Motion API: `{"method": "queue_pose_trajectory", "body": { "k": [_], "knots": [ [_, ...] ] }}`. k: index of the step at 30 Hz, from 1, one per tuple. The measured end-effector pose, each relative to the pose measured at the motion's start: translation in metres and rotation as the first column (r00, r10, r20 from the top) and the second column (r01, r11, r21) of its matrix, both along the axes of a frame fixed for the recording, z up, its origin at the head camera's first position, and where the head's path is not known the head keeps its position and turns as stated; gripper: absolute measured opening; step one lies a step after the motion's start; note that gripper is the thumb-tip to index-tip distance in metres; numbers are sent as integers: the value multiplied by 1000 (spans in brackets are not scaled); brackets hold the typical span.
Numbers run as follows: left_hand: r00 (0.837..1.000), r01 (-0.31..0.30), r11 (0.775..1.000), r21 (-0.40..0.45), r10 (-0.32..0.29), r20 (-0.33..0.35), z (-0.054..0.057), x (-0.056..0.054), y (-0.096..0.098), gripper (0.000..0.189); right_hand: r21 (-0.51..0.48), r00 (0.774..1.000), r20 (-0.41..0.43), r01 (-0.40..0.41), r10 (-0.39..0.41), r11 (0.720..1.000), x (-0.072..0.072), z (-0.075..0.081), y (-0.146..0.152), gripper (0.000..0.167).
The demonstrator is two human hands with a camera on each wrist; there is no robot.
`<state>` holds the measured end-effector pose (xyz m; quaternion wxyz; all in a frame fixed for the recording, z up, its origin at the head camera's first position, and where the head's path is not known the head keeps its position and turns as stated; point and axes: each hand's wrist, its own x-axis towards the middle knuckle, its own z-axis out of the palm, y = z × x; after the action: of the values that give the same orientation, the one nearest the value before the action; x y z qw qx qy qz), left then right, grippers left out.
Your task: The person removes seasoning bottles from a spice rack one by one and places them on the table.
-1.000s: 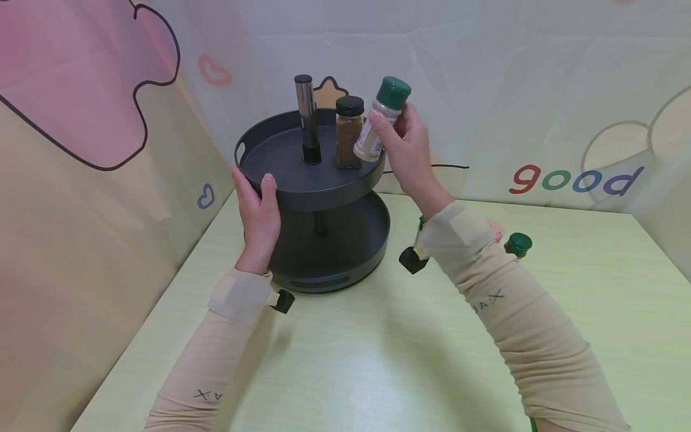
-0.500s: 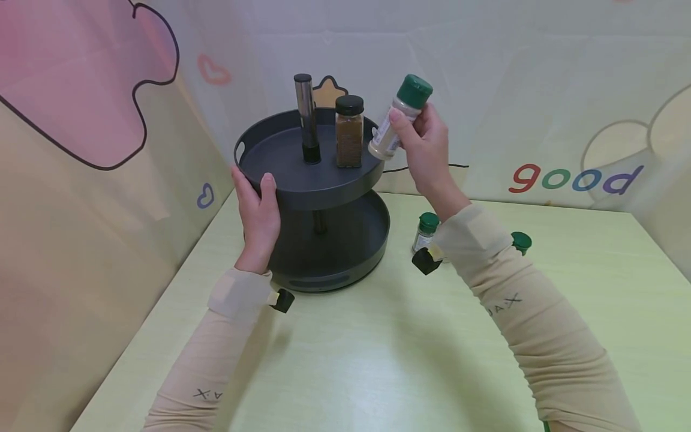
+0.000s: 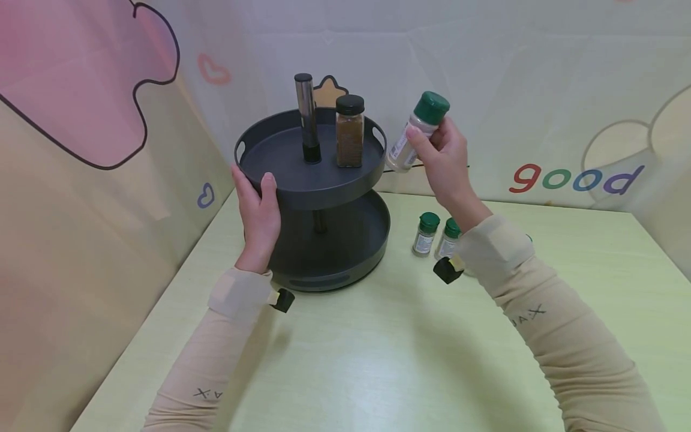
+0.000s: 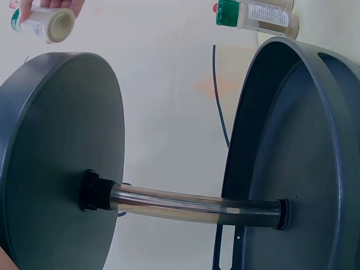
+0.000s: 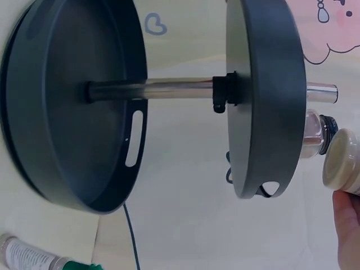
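My right hand [image 3: 445, 165] grips a clear spice jar with a green cap [image 3: 418, 132], tilted, just right of the upper tray's rim and above the table. In the right wrist view the jar's pale base [image 5: 340, 160] shows at the right edge. My left hand [image 3: 259, 219] holds the outer wall of the dark grey two-tier tray [image 3: 324, 201] at its left side, thumb toward the front; some of its fingers are hidden. On the upper tier a square jar of brown spice with a black lid [image 3: 349, 135] stands right of the metal post [image 3: 306, 120].
Two green-capped spice jars, one nearer the tray [image 3: 424, 234] and one beside it [image 3: 448, 237], stand on the light table [image 3: 351, 360]. More jars are partly hidden behind the right sleeve [image 3: 534, 294]. A printed cloth backdrop [image 3: 513, 90] rises behind.
My right hand has moved right, then also down, carrying the green-capped jar from over the upper tier to outside its rim. The left hand and tray have stayed put.
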<state>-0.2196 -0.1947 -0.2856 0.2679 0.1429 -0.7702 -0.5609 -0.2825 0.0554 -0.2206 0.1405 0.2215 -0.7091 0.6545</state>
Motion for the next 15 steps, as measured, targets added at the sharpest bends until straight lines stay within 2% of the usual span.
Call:
{"method": "queue_pose_trajectory", "body": {
  "k": [9,15],
  "knots": [
    [1000,4,1000,4,-4,0,0,0,0,73,41,999,31,33,-34,999,1,-11,14,33],
    [1000,5,1000,1,-5,6,0,0,0,73,114,997,69,38,-46,993,0,-18,25,34]
  ]
}}
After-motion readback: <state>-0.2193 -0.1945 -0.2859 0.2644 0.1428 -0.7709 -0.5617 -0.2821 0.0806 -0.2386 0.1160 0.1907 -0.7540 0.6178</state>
